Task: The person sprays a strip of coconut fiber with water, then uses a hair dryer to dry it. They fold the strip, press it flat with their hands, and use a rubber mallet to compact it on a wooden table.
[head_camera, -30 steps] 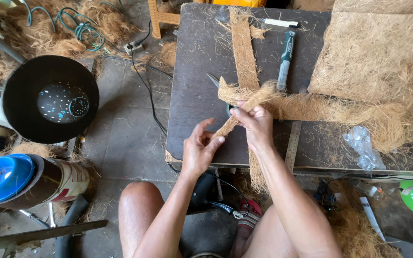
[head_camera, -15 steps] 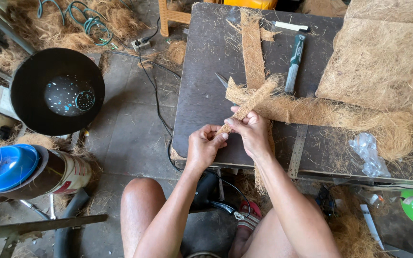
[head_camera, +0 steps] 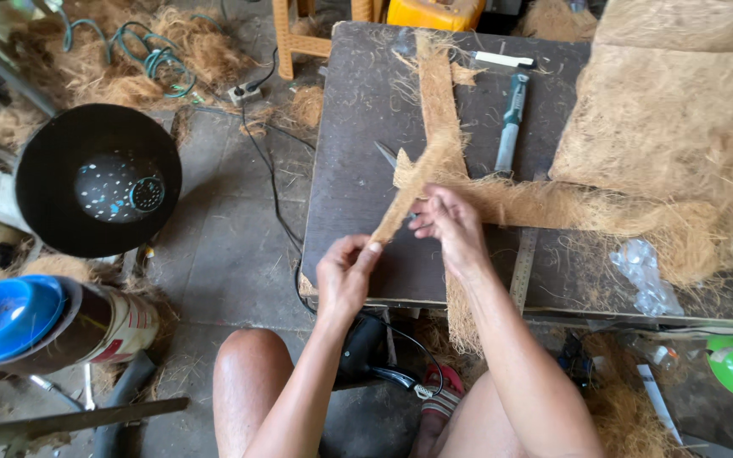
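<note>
On the dark table (head_camera: 358, 170) by the fibre mat (head_camera: 663, 127), left hand (head_camera: 343, 276) pinches the fibre strip's (head_camera: 405, 199) lower end, right hand (head_camera: 451, 225) grips mid-strip; shaping step, next likely needs steady tension.

Soft, even daylight fills the scene, bright enough to read fibre detail. The right hand (head_camera: 451, 227) casts only a faint shadow on the dark table (head_camera: 358, 170) just beneath it. Left of the hands, the black bowl (head_camera: 99, 180) shows small glints. Focus is sharp around the hands; wide-angle bending shows toward the edges.
</note>
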